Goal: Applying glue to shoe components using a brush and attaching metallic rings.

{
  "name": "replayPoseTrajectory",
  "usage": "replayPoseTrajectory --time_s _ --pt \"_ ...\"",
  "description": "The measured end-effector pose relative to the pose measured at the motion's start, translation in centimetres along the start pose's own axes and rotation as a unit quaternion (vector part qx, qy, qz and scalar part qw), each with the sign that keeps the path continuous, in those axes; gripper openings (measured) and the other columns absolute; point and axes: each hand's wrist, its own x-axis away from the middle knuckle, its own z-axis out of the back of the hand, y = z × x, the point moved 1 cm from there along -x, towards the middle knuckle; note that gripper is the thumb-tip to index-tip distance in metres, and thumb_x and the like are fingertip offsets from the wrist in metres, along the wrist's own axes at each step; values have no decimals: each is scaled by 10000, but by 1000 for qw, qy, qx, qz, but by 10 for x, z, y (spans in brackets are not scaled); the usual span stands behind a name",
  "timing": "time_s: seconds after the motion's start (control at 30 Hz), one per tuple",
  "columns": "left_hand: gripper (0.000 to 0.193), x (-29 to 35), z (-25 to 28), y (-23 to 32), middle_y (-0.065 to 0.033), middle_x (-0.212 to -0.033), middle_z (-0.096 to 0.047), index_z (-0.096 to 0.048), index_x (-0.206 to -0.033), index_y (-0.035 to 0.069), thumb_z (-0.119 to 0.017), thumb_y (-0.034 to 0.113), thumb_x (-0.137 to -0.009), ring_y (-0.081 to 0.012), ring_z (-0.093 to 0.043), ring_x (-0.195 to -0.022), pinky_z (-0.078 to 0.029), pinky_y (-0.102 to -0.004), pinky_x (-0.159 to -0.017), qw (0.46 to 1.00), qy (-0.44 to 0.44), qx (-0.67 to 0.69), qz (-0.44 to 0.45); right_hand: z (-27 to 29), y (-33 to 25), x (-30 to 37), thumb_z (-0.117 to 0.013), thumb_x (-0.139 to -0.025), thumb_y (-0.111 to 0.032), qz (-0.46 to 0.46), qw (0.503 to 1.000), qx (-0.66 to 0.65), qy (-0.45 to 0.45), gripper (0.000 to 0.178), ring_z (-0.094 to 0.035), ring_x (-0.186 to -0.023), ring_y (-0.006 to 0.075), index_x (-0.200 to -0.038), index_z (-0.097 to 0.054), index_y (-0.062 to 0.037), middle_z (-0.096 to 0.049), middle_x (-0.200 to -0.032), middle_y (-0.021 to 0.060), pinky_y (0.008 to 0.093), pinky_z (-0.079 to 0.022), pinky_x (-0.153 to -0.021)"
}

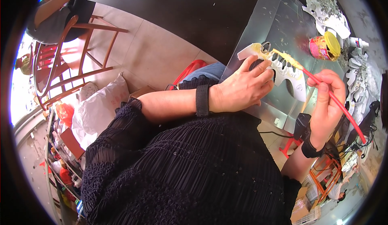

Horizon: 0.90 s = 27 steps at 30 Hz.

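Observation:
My left hand (pixel 246 82) reaches across to a curved white cut-out piece (pixel 298 88) with slots and rounded openings. Its fingers are bent and hold the piece over the grey metal sheet tabletop. Between the thumb and fingers of my right hand (pixel 328 97) is a red-handled brush (pixel 351 119), held slantwise. Thick yellow paste (pixel 289 59) coats its tip, which meets the upper edge of the white piece near small dark metal rings (pixel 265 47). Part of the piece is hidden under my left fingers.
A red and yellow tub (pixel 318 48) smeared with paste lies beyond the brush. White cut-outs with metal bits (pixel 325 10) are heaped along the right edge. A small white bottle (pixel 359 43) stands beside them. At the left, a person (pixel 56 18) sits on a wooden chair (pixel 83 43).

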Motion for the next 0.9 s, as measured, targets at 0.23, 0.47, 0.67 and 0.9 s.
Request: replayPoseTrajectory --time_s 0.23,0.47,0.67,0.9 --pt "631 0 0 0 -118 -1150 -467 -550 -1101 48 -789 327 -588 -304 -366 -1270 -242 -514 -1031 1000 6 5 -3 9 -4 0 -457 -922 -6 32 999 -12 -7 125 -577 -807 152 -1027 -515 27 -519 -1010 124 283 -463 -765" --pt "631 0 0 0 -117 -1148 -470 -547 -1099 50 -788 329 -586 -306 -369 -1271 -248 -510 -1028 1000 4 4 -5 -5 2 8 -445 -924 18 -14 999 -3 -45 105 -568 -835 157 -1003 -512 24 -510 -1020 121 275 -466 -790" --pt "628 0 -1 0 -117 -1146 -469 -541 -1095 55 -789 325 -585 -305 -371 -1270 -253 -509 -1022 1000 3 1 -6 0 0 11 -453 -924 16 -36 998 3 -51 89 -554 -852 155 -991 -511 20 -508 -1016 118 281 -465 -804" --pt "625 0 0 -1 -117 -1144 -467 -540 -1098 54 -786 325 -592 -304 -368 -1274 -252 -507 -1024 1000 3 2 -7 5 -8 7 -452 -897 41 -21 997 25 -69 109 -519 -891 153 -985 -510 13 -510 -1020 126 264 -432 -800"
